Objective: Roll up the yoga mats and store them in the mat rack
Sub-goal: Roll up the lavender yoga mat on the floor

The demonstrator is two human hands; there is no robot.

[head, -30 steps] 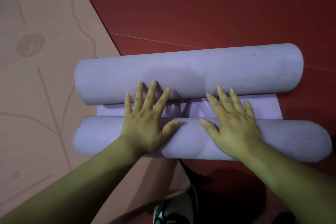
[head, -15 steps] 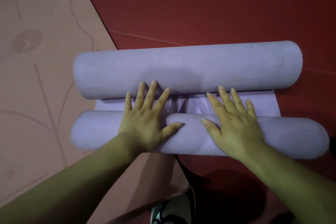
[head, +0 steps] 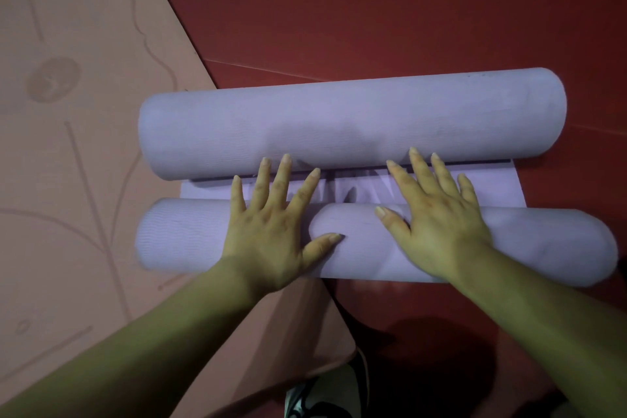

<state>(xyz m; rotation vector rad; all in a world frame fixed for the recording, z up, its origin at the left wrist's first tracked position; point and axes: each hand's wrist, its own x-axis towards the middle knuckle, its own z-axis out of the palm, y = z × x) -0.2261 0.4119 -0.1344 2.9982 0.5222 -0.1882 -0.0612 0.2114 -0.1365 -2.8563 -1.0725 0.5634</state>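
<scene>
Under both palms lies the near roll of the lilac mat. The left hand and right hand press on it flat, fingers straight and fanned wide, gripping nothing. Just past the knuckles a thin flat strip of the same mat shows, and at the fingertips sits the fatter far roll, which several of them touch. That is where I'd expect trouble: push on and the fingers get nipped between the two rolls, and the mat ends up a double scroll, awkward for a rack I cannot see from here. Beyond the right little finger the near roll juts well past the strip's edge, so it looks skewed and may telescope. Beyond the left little finger its end rides on the pink mat, which could drag it. Held only by flat palms, it may spring loose.
</scene>
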